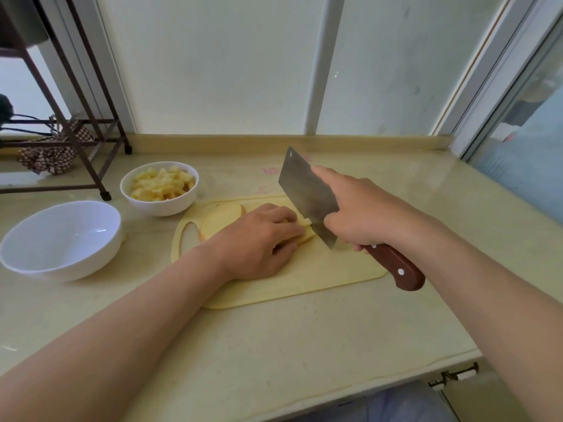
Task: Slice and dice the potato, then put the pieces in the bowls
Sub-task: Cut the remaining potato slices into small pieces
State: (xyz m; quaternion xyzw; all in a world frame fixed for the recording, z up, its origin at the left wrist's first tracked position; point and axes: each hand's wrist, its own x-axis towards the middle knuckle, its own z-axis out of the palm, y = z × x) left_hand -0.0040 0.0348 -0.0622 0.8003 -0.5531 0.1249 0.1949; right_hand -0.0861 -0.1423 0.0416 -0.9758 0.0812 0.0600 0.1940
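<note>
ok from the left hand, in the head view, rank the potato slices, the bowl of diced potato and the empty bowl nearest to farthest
From the left hand:
1. potato slices: on the cutting board, right under the hand and touching it.
2. bowl of diced potato: back left, just off the board's corner.
3. empty bowl: far left on the counter.

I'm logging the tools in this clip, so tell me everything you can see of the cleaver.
The cleaver has a rectangular steel blade with a hole by its far top corner and a reddish-brown, wood-like handle with pale rivets. The right hand grips it where handle meets blade, index finger laid along the blade. It tilts, tip raised, heel down at the potato slices on the cutting board, close to the left hand.
</note>
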